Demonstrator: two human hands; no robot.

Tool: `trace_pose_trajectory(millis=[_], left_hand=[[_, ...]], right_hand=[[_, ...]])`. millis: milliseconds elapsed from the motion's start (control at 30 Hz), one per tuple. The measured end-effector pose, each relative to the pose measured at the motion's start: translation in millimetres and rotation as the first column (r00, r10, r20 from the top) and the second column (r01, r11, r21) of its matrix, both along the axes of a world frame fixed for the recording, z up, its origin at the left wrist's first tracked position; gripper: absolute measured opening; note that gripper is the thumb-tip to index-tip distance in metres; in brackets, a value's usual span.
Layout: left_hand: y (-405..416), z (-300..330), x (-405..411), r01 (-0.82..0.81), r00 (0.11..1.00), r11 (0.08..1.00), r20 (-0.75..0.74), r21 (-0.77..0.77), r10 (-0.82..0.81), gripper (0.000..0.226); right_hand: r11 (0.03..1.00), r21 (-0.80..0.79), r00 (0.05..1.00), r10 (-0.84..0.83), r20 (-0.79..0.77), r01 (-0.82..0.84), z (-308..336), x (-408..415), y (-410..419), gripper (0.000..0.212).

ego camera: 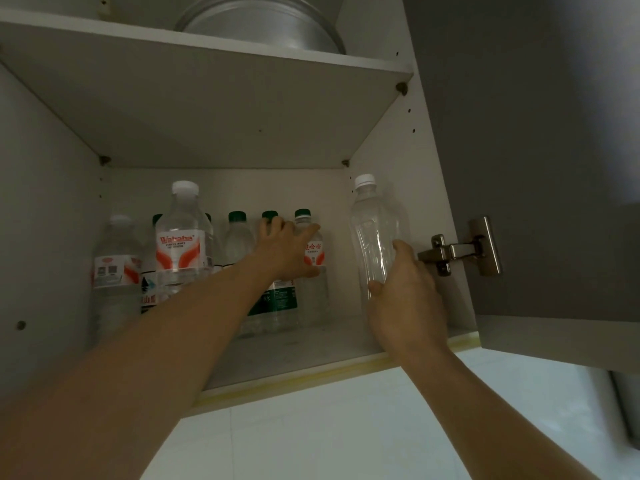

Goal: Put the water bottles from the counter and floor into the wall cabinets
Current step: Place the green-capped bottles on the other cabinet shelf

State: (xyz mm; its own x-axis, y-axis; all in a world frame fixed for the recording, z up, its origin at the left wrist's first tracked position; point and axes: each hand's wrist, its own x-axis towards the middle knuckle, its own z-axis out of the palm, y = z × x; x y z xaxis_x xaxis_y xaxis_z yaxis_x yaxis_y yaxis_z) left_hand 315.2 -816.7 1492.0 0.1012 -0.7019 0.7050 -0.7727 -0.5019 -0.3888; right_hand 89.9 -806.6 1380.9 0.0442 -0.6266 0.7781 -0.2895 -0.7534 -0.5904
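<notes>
1. The step in hand looks like placing: the right hand (403,299) grips an unlabelled clear bottle (375,237) with a white cap, fingers and thumb curled round its lower half, upright inside the wall cabinet (391,188) near the right wall.

2. The left hand (289,251) reaches deeper, its fingers spread and fairly straight against the green-capped bottles (277,299) standing in a row at the back; it seems to press or steady them, though whether it holds any one of them I cannot tell, since the hand hides the contact.

3. The next move, as I judge it, calls for setting the clear bottle down on the bare patch of shelf floor between the green-capped row and the right wall, base flat, then letting go without knocking its neighbours.

4. Contents of the cabinet, lower compartment: left of the green-capped row stand a tall bottle with a red-and-white label (180,244) and a white cap, and a second white-capped bottle (116,271) nearer the left wall. All appear to hold clear water.

5. On the shelf above sits a round metal pan (263,26).

6. The cabinet door (519,133) hangs open to the right of the clear bottle, its hinge (460,251) just beside the right hand.
</notes>
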Motion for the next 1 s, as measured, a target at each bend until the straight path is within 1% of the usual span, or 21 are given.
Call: trace_pose_trajectory(millis=[100,167,267,367,533,633,733,800,867,933,967,1000], left_hand=[[2.0,-4.8,1.9,0.018,1.000,1.000,0.011,-0.010,-0.018,0.096],[3.5,-10.0,4.8,0.050,0.999,0.998,0.015,-0.026,-0.050,0.095],[6.2,-17.4,8.4,0.106,0.994,0.992,0.044,-0.072,-0.103,0.095],[9.0,-22.0,8.2,0.169,0.985,0.979,0.039,-0.112,-0.165,0.096],[10.2,-26.7,9.4,0.123,0.991,0.988,0.055,-0.094,-0.118,0.104],[10.3,-26.4,8.5,0.102,0.994,0.992,0.055,-0.080,-0.098,0.104],[10.9,-27.0,6.6,0.112,0.993,0.992,0.032,-0.059,-0.110,0.104],[11.6,-27.3,5.5,0.117,0.993,0.992,0.014,-0.049,-0.117,0.105],[11.9,-27.1,3.8,0.103,0.995,0.994,0.021,-0.046,-0.102,0.105],[12.1,-27.2,1.4,0.080,0.996,0.996,0.044,-0.047,-0.078,0.103],[12.5,-27.0,0.4,0.073,0.996,0.996,0.053,-0.048,-0.070,0.102],[13.0,-27.0,-0.5,0.071,0.996,0.996,0.056,-0.049,-0.068,0.102]], right_hand=[[0.999,0.009,0.999,0.037,0.004,-0.037,1.0,-2.1,-1.9,0.070],[0.997,0.046,0.997,0.069,-0.025,-0.068,4.1,-2.4,-3.1,0.066],[0.988,0.116,0.983,0.118,-0.138,-0.102,15.6,0.4,-5.9,0.062],[0.978,0.187,0.952,0.142,-0.273,-0.093,34.0,5.1,-11.5,0.058],[0.971,0.238,0.878,0.133,-0.460,-0.023,59.9,17.8,-24.1,0.063],[0.979,0.203,0.798,0.097,-0.595,0.033,68.2,28.5,-34.3,0.060],[0.989,0.136,0.731,0.056,-0.681,0.051,73.1,37.2,-42.1,0.055],[0.995,0.067,0.690,0.000,-0.724,0.070,74.7,43.1,-46.1,0.061],[0.997,0.044,0.696,-0.014,-0.718,0.066,77.3,51.0,-51.9,0.074],[0.997,0.072,0.732,0.025,-0.681,0.032,81.5,57.8,-56.8,0.097],[0.997,0.079,0.741,0.047,-0.670,0.009,83.4,60.1,-57.7,0.111],[0.998,0.054,0.734,0.045,-0.677,-0.012,84.8,61.8,-59.2,0.121]])
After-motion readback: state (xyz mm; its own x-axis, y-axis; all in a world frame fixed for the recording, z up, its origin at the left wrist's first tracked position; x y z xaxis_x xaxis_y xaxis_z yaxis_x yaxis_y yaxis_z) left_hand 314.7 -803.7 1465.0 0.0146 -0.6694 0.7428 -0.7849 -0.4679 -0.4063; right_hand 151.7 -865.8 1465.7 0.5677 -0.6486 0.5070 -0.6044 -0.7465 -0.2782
